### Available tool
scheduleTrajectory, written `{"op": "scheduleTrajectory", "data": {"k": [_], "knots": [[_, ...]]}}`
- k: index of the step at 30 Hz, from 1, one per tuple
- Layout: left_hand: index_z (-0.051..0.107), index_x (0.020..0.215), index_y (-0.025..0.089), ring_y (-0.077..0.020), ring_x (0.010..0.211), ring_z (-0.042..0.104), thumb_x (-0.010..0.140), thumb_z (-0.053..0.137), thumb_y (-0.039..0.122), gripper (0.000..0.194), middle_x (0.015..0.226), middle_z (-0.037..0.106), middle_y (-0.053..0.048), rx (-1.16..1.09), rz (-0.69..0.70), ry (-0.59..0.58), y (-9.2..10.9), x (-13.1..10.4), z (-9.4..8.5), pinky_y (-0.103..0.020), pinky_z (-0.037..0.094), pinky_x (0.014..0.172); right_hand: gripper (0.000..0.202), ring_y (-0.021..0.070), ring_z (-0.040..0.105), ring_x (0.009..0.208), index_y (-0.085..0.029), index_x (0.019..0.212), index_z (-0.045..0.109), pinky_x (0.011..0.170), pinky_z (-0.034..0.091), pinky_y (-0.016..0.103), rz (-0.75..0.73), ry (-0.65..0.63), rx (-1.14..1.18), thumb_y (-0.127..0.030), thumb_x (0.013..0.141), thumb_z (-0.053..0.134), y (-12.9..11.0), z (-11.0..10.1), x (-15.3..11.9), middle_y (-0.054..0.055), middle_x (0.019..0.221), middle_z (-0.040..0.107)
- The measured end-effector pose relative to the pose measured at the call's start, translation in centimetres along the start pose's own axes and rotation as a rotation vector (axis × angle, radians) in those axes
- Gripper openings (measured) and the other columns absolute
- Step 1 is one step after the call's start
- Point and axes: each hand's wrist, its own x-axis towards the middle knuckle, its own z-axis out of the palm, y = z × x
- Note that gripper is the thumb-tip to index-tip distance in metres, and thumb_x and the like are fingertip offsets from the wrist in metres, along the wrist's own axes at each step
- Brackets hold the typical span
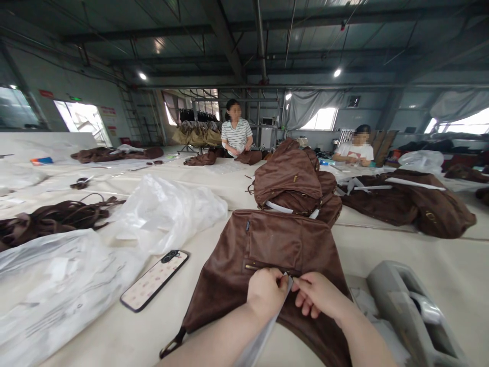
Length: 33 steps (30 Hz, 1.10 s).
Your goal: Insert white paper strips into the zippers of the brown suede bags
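Observation:
A brown leather bag lies flat on the pale table, with a zipper across its front. Over the bag, just below the zipper, my left hand is closed on the upper end of a long white strip. That strip runs down between my forearms. My right hand touches the strip's top end from the right, thumb and forefinger pinched together and the other fingers curled. Whatever lies between those fingertips is too small to make out.
Left of the bag lie a phone, clear plastic bags and brown straps. A grey tape dispenser stands at right. More brown bags are piled behind. Two people are across the table.

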Motion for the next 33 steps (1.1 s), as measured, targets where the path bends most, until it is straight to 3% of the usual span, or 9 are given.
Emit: {"op": "scheduleTrajectory", "data": {"k": [5, 10, 15, 18, 20, 23, 26, 29, 33], "knots": [[0.066, 0.072, 0.021, -0.0127, 0.067, 0.058, 0.085, 0.045, 0.03, 0.026, 0.072, 0.067, -0.001, -0.011, 0.033, 0.035, -0.2, -0.6, 0.0, -0.023, 0.035, 0.059, 0.03, 0.0059, 0.05, 0.034, -0.013, 0.069, 0.057, 0.029, 0.029, 0.013, -0.039, 0.005, 0.029, -0.023, 0.09, 0.038, -0.5, 1.0, 0.5, 0.001, 0.054, 0.061], [0.062, 0.085, 0.018, -0.0173, 0.077, 0.058, 0.082, 0.048, 0.02, 0.014, 0.084, 0.064, -0.004, 0.15, 0.27, 0.093, 0.0, -2.4, -0.5, -0.027, 0.043, 0.068, 0.027, 0.0046, 0.047, 0.032, -0.014, 0.061, 0.056, 0.028, 0.026, 0.014, -0.045, 0.063, 0.007, -0.02, 0.084, 0.041, -0.7, 1.4, 0.5, 0.0, 0.053, 0.061], [0.06, 0.102, 0.01, -0.0221, 0.078, 0.058, 0.085, 0.046, 0.012, 0.022, 0.085, 0.06, -0.01, 0.525, 0.443, 0.072, 0.7, -3.2, 0.4, -0.03, 0.047, 0.06, 0.025, 0.0054, 0.047, 0.032, -0.015, 0.06, 0.055, 0.029, 0.025, 0.015, -0.104, 0.043, 0.076, -0.029, 0.079, 0.047, -0.6, 1.1, 0.4, 0.0, 0.053, 0.061], [0.058, 0.107, 0.007, -0.0215, 0.078, 0.058, 0.087, 0.047, 0.014, 0.024, 0.086, 0.058, -0.012, 0.596, 0.444, 0.096, 0.6, -3.2, 1.0, -0.028, 0.048, 0.057, 0.034, 0.0062, 0.048, 0.033, -0.014, 0.062, 0.057, 0.03, 0.027, 0.015, -0.13, -0.029, 0.181, -0.041, 0.08, 0.048, -0.7, 1.2, 0.3, 0.002, 0.054, 0.061], [0.056, 0.111, 0.007, -0.0215, 0.079, 0.058, 0.086, 0.048, 0.014, 0.027, 0.088, 0.059, -0.012, 0.579, 0.45, 0.082, 0.4, -3.1, 1.0, -0.029, 0.048, 0.059, 0.039, 0.0067, 0.048, 0.033, -0.014, 0.06, 0.056, 0.029, 0.027, 0.015, -0.124, 0.01, 0.146, -0.046, 0.08, 0.048, -0.7, 1.5, 0.3, 0.002, 0.052, 0.061], [0.056, 0.111, 0.01, -0.0222, 0.085, 0.058, 0.083, 0.046, 0.008, 0.029, 0.094, 0.06, -0.012, 0.417, 0.406, 0.01, 0.2, -3.2, 0.3, -0.032, 0.049, 0.069, 0.037, 0.0066, 0.047, 0.032, -0.014, 0.057, 0.054, 0.029, 0.025, 0.016, -0.11, 0.106, 0.034, -0.04, 0.082, 0.047, -0.7, 1.8, 0.5, 0.002, 0.05, 0.06], [0.059, 0.098, 0.015, -0.0197, 0.088, 0.057, 0.078, 0.047, 0.007, 0.024, 0.096, 0.061, -0.009, 0.031, 0.222, -0.035, 0.2, -2.9, -0.5, -0.031, 0.046, 0.079, 0.03, 0.0058, 0.046, 0.033, -0.014, 0.063, 0.057, 0.03, 0.025, 0.015, -0.121, 0.117, 0.024, -0.032, 0.083, 0.044, -0.7, 1.8, 0.5, 0.001, 0.051, 0.06], [0.057, 0.088, 0.016, -0.0123, 0.065, 0.057, 0.077, 0.044, 0.01, 0.018, 0.081, 0.06, -0.003, -0.436, -0.042, -0.206, 0.0, -2.2, -0.6, -0.023, 0.044, 0.061, 0.025, 0.0053, 0.044, 0.032, -0.014, 0.067, 0.059, 0.03, 0.024, 0.015, -0.13, 0.122, 0.048, -0.029, 0.081, 0.044, -0.8, 1.5, 0.4, -0.001, 0.05, 0.059], [0.055, 0.075, 0.015, -0.0057, 0.037, 0.034, 0.08, 0.04, 0.015, 0.016, 0.056, 0.045, 0.004, -0.776, -0.3, -0.379, -0.3, -0.9, -0.2, -0.021, 0.025, 0.04, 0.02, 0.0052, 0.043, 0.033, -0.015, 0.069, 0.059, 0.031, 0.025, 0.015, -0.137, 0.124, 0.076, -0.027, 0.077, 0.046, -1.0, 1.4, 0.3, -0.003, 0.05, 0.058]]}}
